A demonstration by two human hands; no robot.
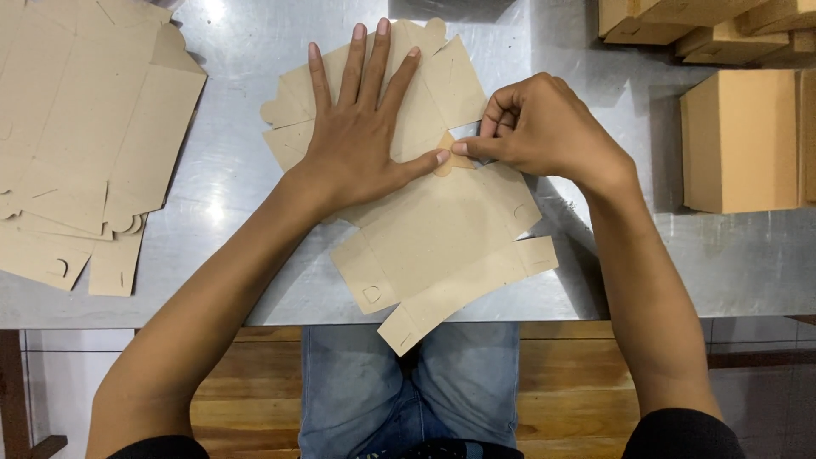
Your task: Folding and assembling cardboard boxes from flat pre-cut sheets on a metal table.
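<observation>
Folding step: left hand [357, 140], fingers spread, pins the flat cardboard box blank [442, 238] on the steel table [238, 170]; right hand [544, 127] pinches its small tab [449, 160], which likely needs creasing along the score.

A packing workshop: a steel desk [238, 195], a stack of flat cardboard blanks [76, 136] at upper left, and assembled brown boxes [739, 140] at upper right.

flat brown box blank [433, 229], unfolded, overhanging table edge
</observation>
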